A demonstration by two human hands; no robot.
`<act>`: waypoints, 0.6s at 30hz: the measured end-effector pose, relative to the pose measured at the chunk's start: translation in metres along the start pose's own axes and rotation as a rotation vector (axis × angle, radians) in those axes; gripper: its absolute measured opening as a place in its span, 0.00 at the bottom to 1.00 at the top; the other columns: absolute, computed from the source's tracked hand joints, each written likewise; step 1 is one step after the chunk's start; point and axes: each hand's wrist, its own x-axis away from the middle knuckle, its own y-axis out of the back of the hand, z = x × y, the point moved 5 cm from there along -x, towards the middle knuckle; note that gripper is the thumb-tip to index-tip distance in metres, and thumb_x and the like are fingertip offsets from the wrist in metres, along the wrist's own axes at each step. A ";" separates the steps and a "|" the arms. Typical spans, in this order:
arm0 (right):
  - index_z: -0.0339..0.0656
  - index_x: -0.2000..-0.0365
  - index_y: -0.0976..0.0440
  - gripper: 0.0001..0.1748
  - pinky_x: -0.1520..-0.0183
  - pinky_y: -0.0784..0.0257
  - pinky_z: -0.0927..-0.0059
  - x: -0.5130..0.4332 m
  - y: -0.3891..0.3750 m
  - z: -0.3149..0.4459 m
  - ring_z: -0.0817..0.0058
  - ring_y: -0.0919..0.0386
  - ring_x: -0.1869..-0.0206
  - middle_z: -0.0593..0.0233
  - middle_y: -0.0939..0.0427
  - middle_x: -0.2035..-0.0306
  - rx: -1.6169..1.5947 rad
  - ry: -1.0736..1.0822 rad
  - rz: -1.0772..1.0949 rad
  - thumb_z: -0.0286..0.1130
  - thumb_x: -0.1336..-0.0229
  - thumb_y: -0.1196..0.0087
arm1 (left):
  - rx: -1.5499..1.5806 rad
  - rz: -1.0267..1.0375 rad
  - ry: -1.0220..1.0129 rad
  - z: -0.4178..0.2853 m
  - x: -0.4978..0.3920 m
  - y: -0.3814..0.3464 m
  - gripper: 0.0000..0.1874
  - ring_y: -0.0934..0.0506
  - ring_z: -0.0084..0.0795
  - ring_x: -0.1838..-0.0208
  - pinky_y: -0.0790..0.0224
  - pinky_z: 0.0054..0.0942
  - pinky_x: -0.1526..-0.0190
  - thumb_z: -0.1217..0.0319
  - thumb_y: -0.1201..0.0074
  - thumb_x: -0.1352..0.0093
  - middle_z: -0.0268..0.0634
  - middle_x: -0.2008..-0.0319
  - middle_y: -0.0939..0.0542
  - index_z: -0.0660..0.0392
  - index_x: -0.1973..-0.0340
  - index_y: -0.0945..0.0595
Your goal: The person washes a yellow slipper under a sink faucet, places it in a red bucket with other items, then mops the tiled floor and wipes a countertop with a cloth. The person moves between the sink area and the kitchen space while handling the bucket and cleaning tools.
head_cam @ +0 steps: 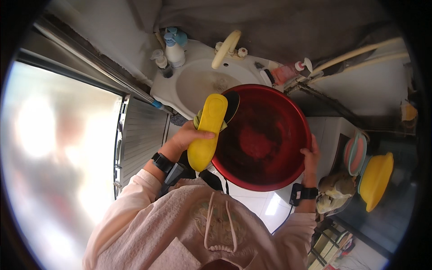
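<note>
My left hand (190, 136) grips a yellow shoe insole (212, 118), its thumb across the middle. Behind the insole, a crumpled yellow-green cloth (223, 126) shows at its edges, and a dark rounded piece (232, 105), perhaps a second sole, lies over the basin's rim. The large red basin (260, 138) is tilted, its dark inside facing the camera; whether it holds water I cannot tell. My right hand (311, 153) clasps the basin's right rim, thumb inside and fingers outside. Beyond them is a white washbasin (192, 82) with a cream faucet (225, 50).
Pump bottles (175, 54) stand on the washbasin's left corner. A pink pump bottle (287, 72) lies at its right. A yellow basin (376, 182) and a pink-and-teal basin (355, 153) are at the right. A panelled metal door (145, 135) borders the left.
</note>
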 end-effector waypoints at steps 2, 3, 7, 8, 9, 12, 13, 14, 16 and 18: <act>0.36 0.44 0.38 0.40 0.42 0.39 0.73 -0.013 -0.004 0.013 0.70 0.30 0.47 0.57 0.29 0.48 0.073 -0.007 0.031 0.18 0.67 0.55 | 0.033 0.006 0.016 0.002 -0.005 0.005 0.27 0.24 0.33 0.58 0.32 0.30 0.54 0.69 0.34 0.48 0.38 0.60 0.22 0.60 0.53 0.26; 0.36 0.44 0.38 0.40 0.43 0.39 0.74 -0.021 -0.007 0.020 0.70 0.30 0.47 0.57 0.29 0.48 0.128 -0.001 0.046 0.18 0.68 0.54 | 0.049 0.012 0.027 0.002 -0.007 0.008 0.28 0.24 0.33 0.58 0.32 0.30 0.54 0.68 0.34 0.48 0.38 0.60 0.23 0.60 0.52 0.26; 0.35 0.44 0.37 0.41 0.45 0.38 0.76 -0.051 -0.033 0.060 0.70 0.29 0.49 0.56 0.28 0.49 0.216 0.034 0.086 0.19 0.69 0.53 | 0.114 -0.003 0.049 0.003 -0.017 0.024 0.28 0.24 0.34 0.58 0.32 0.31 0.54 0.68 0.35 0.46 0.39 0.60 0.23 0.60 0.51 0.27; 0.34 0.44 0.37 0.40 0.46 0.37 0.76 -0.059 -0.042 0.074 0.70 0.29 0.49 0.56 0.28 0.50 0.322 0.064 0.105 0.20 0.68 0.52 | 0.132 -0.008 0.071 0.004 -0.020 0.030 0.28 0.24 0.35 0.58 0.32 0.32 0.54 0.68 0.36 0.46 0.39 0.60 0.23 0.60 0.51 0.27; 0.34 0.44 0.37 0.40 0.46 0.37 0.76 -0.067 -0.051 0.089 0.70 0.29 0.50 0.55 0.27 0.50 0.418 0.081 0.115 0.20 0.68 0.52 | 0.150 -0.012 0.094 0.005 -0.023 0.035 0.28 0.24 0.35 0.58 0.31 0.32 0.54 0.68 0.36 0.46 0.40 0.60 0.23 0.60 0.51 0.27; 0.33 0.45 0.36 0.39 0.48 0.36 0.75 -0.091 -0.086 0.126 0.70 0.28 0.53 0.54 0.26 0.53 0.495 0.066 0.204 0.21 0.68 0.52 | 0.228 -0.020 0.191 0.013 -0.034 0.049 0.27 0.24 0.37 0.58 0.31 0.33 0.54 0.68 0.36 0.45 0.41 0.60 0.23 0.59 0.51 0.27; 0.32 0.46 0.36 0.38 0.49 0.35 0.75 -0.097 -0.098 0.136 0.69 0.27 0.54 0.54 0.25 0.54 0.468 0.047 0.248 0.21 0.67 0.52 | 0.256 -0.012 0.216 0.016 -0.037 0.052 0.27 0.24 0.37 0.58 0.31 0.34 0.54 0.67 0.36 0.45 0.41 0.60 0.23 0.59 0.51 0.27; 0.32 0.47 0.35 0.37 0.50 0.35 0.75 -0.102 -0.109 0.145 0.70 0.27 0.55 0.55 0.25 0.56 0.465 0.031 0.273 0.21 0.67 0.51 | 0.282 -0.007 0.247 0.022 -0.039 0.054 0.27 0.24 0.38 0.58 0.31 0.34 0.54 0.67 0.36 0.45 0.41 0.59 0.23 0.59 0.51 0.27; 0.31 0.48 0.33 0.36 0.53 0.34 0.75 -0.110 -0.132 0.162 0.70 0.27 0.57 0.56 0.24 0.58 0.416 -0.003 0.342 0.21 0.67 0.51 | 0.329 0.014 0.315 0.031 -0.044 0.058 0.26 0.24 0.38 0.57 0.31 0.34 0.54 0.66 0.37 0.44 0.41 0.59 0.23 0.58 0.51 0.27; 0.31 0.50 0.32 0.34 0.55 0.33 0.75 -0.116 -0.155 0.176 0.71 0.27 0.59 0.57 0.24 0.59 0.390 -0.062 0.418 0.21 0.67 0.50 | 0.364 0.040 0.395 0.041 -0.047 0.059 0.26 0.24 0.38 0.57 0.32 0.35 0.53 0.65 0.37 0.43 0.41 0.59 0.23 0.58 0.51 0.27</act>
